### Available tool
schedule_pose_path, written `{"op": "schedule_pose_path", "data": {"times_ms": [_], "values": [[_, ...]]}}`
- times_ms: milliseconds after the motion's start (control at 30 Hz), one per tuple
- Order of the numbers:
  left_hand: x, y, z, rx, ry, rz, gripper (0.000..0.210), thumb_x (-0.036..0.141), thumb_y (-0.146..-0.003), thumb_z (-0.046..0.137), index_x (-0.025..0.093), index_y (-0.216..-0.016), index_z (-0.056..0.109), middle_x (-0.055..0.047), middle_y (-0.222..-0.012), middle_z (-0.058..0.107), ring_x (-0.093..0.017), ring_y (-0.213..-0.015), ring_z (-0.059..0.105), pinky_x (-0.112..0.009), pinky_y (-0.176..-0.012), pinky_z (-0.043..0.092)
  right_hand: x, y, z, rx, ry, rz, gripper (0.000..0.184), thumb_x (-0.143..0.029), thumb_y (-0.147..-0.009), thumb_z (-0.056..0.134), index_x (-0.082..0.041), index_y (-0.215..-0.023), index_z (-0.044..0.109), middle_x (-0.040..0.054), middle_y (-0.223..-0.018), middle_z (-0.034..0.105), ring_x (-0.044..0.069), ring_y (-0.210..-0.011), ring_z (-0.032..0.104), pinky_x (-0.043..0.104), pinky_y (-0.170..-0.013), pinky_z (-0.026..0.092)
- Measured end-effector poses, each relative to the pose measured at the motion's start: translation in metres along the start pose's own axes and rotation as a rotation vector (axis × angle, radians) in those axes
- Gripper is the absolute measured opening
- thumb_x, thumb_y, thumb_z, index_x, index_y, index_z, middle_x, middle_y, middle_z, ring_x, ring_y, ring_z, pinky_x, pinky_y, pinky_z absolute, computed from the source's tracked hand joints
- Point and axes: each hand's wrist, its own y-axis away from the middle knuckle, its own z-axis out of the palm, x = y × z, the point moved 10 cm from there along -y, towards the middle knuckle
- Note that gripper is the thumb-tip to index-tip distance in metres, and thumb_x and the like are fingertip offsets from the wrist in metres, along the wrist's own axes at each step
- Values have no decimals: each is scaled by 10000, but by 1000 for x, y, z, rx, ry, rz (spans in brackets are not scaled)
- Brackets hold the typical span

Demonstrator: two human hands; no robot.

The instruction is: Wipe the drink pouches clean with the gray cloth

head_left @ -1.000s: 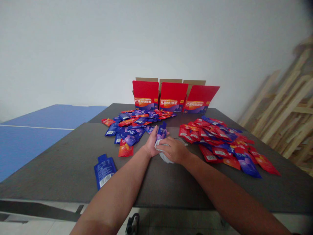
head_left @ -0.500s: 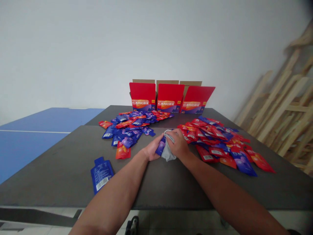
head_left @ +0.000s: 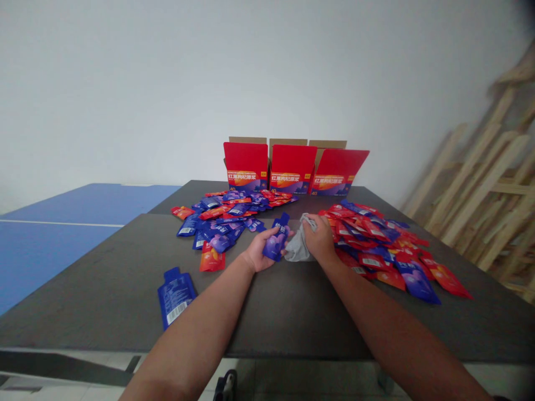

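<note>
In the middle of the head view, my left hand (head_left: pixel 261 252) holds a blue-purple pouch (head_left: pixel 276 240) with its printed front facing up, the thumb lying along its edge. Just to the right, my right hand (head_left: pixel 321 238) is closed on a grey cloth (head_left: pixel 299 245) that hangs down from the fingers, apart from the pouch's face. A lone blue pouch (head_left: pixel 176 295) lies barcode side up near the left forearm. Beyond my left hand is a heap of blue and red pouches (head_left: pixel 228 223). Another such pile (head_left: pixel 376 239) spreads out beside my right hand.
Three red cartons (head_left: pixel 292 167) with raised flaps stand in a row at the back of the dark table (head_left: pixel 125 262). A blue table (head_left: pixel 83 234) adjoins on the left. Wooden slats (head_left: pixel 480 189) lean at the right.
My right hand has drawn the grey cloth off the pouch and moved it to the right. The pouch in my left hand now shows its whole front.
</note>
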Motion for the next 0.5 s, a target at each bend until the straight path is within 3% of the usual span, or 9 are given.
{"op": "schedule_pose_path", "data": {"times_ms": [100,233,300,367,500], "values": [[15,-2,-9,56,150,85,309,319,-874,519,102,-1071,617,-131,-986,683,-192,-812,667,-288,-672,540,-20,7,5,-79,-40,-137,180,-272,-859,550,-196,-979,660,77,-919,581,216,-887,579,390,-828,515],[24,-3,-15,94,216,171,301,271,-881,496,85,-1082,623,-123,-953,693,-216,-903,673,-328,-806,540,-71,45,35,-452,-137,-515,185,-214,-846,571,-223,-1004,666,64,-964,590,188,-891,590,336,-795,526],[22,-3,-12,79,199,159,300,257,-882,498,90,-1096,625,-117,-945,696,-216,-905,676,-329,-820,536,-81,60,44,-554,-127,-613,195,-181,-834,574,-225,-1000,669,62,-986,601,183,-898,592,321,-781,526],[19,-2,-7,54,178,132,296,249,-886,495,100,-1103,628,-112,-931,699,-210,-878,681,-327,-812,537,-77,59,47,-541,-79,-592,205,-166,-831,571,-224,-1003,667,68,-1002,608,191,-925,589,332,-805,522],[4,-1,-4,37,125,19,277,254,-888,495,97,-1070,633,-113,-873,701,-205,-788,686,-333,-770,548,-51,39,46,-437,-30,-412,197,-191,-858,549,-201,-1021,658,84,-1001,603,205,-962,583,358,-868,509]]}}
